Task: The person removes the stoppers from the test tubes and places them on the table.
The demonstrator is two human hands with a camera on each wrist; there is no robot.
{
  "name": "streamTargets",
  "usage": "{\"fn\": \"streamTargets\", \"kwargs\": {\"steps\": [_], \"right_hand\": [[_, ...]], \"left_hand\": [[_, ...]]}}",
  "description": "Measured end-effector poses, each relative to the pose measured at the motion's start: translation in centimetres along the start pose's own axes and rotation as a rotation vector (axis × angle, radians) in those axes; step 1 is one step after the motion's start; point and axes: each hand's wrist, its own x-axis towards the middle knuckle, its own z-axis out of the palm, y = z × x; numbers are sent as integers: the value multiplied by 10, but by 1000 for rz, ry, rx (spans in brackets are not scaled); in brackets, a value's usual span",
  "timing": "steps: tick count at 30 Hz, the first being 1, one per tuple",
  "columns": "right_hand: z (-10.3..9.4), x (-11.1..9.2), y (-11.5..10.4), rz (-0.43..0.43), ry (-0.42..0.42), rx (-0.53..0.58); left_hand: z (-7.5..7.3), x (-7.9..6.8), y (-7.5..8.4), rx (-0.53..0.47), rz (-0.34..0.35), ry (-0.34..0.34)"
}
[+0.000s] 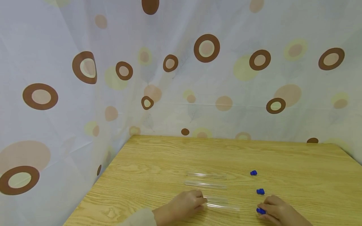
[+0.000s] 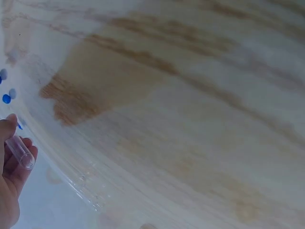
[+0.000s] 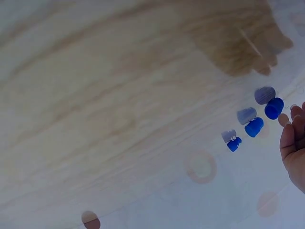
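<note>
My left hand (image 1: 188, 204) holds a clear tube, pinching it between thumb and fingers. Its rounded end shows in the left wrist view, where the tube (image 2: 20, 151) crosses the hand (image 2: 12, 176). Close to that hand in the head view lies a clear tube (image 1: 223, 207) on the table. The right hand (image 1: 278, 211) has its fingertips right at the nearest blue cap (image 1: 260, 211). From the right wrist, this blue cap (image 3: 274, 109) sits on the tabletop just beyond the fingertips of the hand (image 3: 296, 143).
Two more clear tubes (image 1: 205, 185) lie side by side farther back on the wooden table (image 1: 135, 175). A middle blue cap (image 1: 260, 191) and a far blue cap (image 1: 253, 173) line up beyond the right hand. A patterned curtain (image 1: 175, 119) borders the table.
</note>
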Motion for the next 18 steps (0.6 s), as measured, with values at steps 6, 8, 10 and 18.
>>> {"fn": "streamTargets", "kwargs": {"steps": [6,8,10,18], "right_hand": [[2,-6,-5,32,-10,21],[3,-8,-6,52,-25,17],[3,-10,-7,58,-37,9],[6,-14,1,-37,-9,-5]], "left_hand": [[1,-1,2,22,10,-11],[0,-2,2,7,7,-19],[-1,-4,3,-2,4,-26],[1,-8,4,-12,12,-51]]}}
